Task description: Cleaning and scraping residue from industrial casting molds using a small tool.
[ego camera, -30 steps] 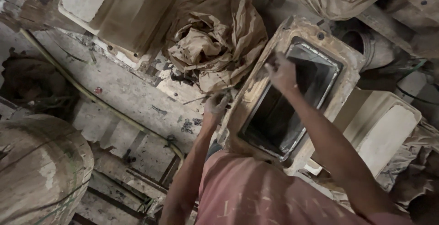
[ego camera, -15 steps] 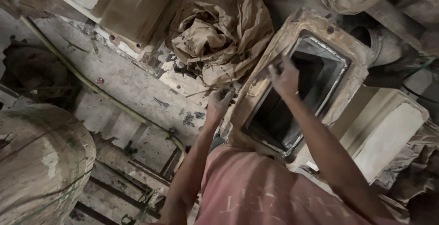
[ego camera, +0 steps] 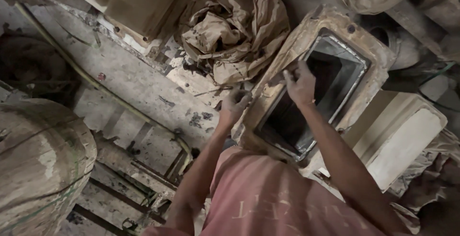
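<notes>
Thing in the hands: a big box-shaped mould (ego camera: 335, 39) with a thick, dirty tan rim and a dark, deep hole in the middle. It looks like plaster or clay.
Where it is: it leans tilted, right in front of the person, next to a heap of crumpled brown paper (ego camera: 235, 29) and above a pale flat slab (ego camera: 407, 145).
Left hand: the left hand (ego camera: 234, 105) presses on the outer edge of the rim, low on the left side. The fingers are bent over the edge, holding it.
Right hand: the right hand (ego camera: 301, 83) rests on the inner edge of the hole, fingers spread a bit and curled onto the rim. It touches the rim; I cannot tell if it grips tight.
How it may feel: it looks heavy and hard, not bendy. The rim looks dusty and rough, so probably not slippery. The edges could chip or crack if bumped.
Best place to hold: the thick rim on two sides, with both hands, not the thin inner lip.
Around it: more pale moulds (ego camera: 124, 1) at the top, a round wrapped bundle (ego camera: 38, 164) on the left, and a dirty floor (ego camera: 124, 82) with a thin hose (ego camera: 96, 80).
</notes>
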